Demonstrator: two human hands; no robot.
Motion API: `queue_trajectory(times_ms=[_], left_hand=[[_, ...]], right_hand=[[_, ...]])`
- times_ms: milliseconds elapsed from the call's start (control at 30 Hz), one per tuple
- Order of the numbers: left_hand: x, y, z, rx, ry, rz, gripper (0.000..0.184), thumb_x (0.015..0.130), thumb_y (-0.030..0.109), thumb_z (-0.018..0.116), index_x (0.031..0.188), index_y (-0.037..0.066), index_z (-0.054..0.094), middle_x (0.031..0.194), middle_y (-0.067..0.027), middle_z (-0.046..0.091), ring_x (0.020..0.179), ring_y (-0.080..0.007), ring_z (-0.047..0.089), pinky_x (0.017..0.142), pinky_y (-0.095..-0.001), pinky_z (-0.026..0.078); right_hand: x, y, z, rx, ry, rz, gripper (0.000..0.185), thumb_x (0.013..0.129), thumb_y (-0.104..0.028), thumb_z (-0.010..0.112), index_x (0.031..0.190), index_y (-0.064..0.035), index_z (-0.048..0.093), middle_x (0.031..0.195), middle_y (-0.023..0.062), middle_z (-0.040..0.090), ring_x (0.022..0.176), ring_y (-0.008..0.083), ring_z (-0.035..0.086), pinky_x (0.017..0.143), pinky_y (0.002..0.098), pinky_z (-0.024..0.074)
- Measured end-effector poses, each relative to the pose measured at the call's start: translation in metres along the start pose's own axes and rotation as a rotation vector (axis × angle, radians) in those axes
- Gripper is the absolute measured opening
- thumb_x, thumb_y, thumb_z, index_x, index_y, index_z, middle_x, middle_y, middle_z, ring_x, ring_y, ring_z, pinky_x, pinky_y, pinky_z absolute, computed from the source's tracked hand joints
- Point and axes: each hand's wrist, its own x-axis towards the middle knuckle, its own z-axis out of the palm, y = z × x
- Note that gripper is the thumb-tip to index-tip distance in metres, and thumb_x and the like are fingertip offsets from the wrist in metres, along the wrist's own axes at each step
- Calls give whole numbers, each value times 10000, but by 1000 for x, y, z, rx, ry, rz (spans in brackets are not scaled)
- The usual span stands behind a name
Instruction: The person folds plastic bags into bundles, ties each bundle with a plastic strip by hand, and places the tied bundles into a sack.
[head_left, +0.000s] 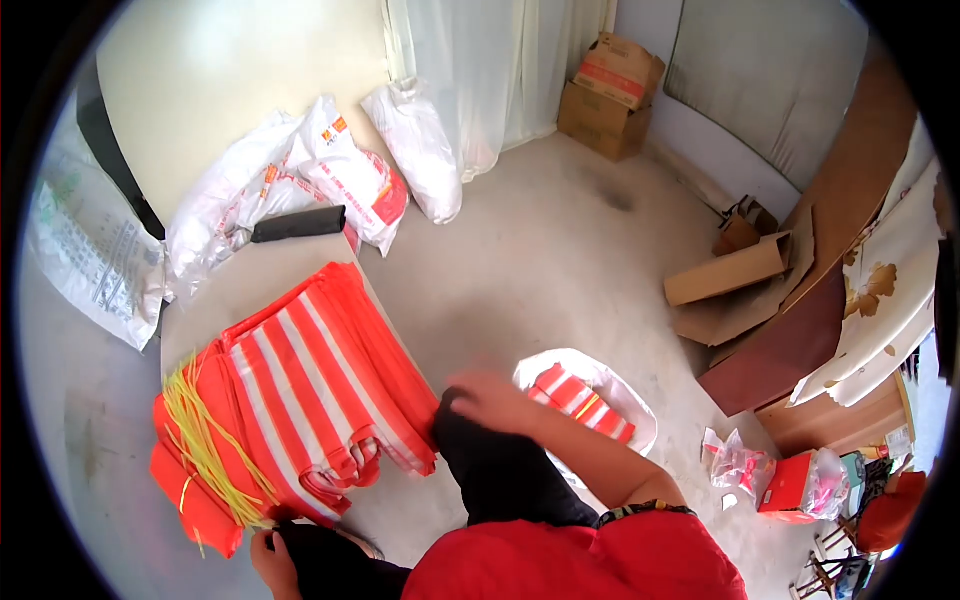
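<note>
My left hand point(276, 562) is low in the view at my dark-trousered left knee, close to the end of a bunch of thin yellow strips point(212, 430). Most of its fingers are hidden. Blurred by motion, my right hand point(488, 402) is over my right knee, with no object visible in it. Orange-red fabric with whitish stripes point(300, 365) lies in a thick folded stack on a low pale table. The yellow strips rest across its left side, over a plain orange-red folded bundle point(205, 500).
Right of my knee stands a white sack point(648, 420) holding a striped bundle with a yellow tie. Stuffed white sacks point(330, 170) and a black roll point(299, 224) are behind the table. Cardboard boxes point(608, 120) stand at the back; an opened carton point(730, 270) lies right.
</note>
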Motion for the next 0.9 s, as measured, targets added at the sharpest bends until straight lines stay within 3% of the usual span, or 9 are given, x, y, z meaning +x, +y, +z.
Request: queue_trajectory(times_ms=[67,200,467,500,633,900], left_hand=[[-5,3,-4,78,-5,23,126,919,122,697,948,5,660,963,-171,656,914,-402,639,830,-458,523],[-10,-11,-6,183,39,117,158,912,144,712,932,0,651,936,-173,657,894,-404,642,810,-467,521],[-18,-35,-22,165,70,11,162,907,146,715,877,-3,658,882,-182,653,841,-401,640,769,-479,519],[-20,-40,-25,176,77,7,166,908,146,715,870,-5,655,881,-183,653,838,-400,640,766,-480,518],[-30,-46,-35,167,103,1,183,913,144,712,852,-11,637,866,-183,647,824,-401,634,752,-486,513],[-36,-63,-44,217,124,-56,207,901,147,725,828,-15,619,827,-191,630,791,-406,623,728,-491,506]], right_hand=[[3,-35,-7,-392,-273,-103,456,992,-419,660,1295,-80,693,1408,138,649,1343,365,563,1146,452,451],[-2,-21,-5,-375,-197,-43,461,988,-434,649,1285,-87,713,1418,105,651,1373,334,541,1158,448,445],[-26,25,-22,-260,-64,3,432,981,-377,680,1291,-78,713,1424,112,651,1363,336,557,1150,451,450],[-28,27,-27,-260,-89,24,391,972,-322,693,1303,-112,695,1364,119,672,1306,367,574,1093,477,480],[-52,25,-40,-230,21,86,428,969,-364,716,1327,-129,704,1446,78,646,1388,324,540,1147,457,456],[-60,34,-36,-188,113,66,419,967,-341,726,1324,-122,708,1443,107,641,1374,330,544,1167,455,448]])
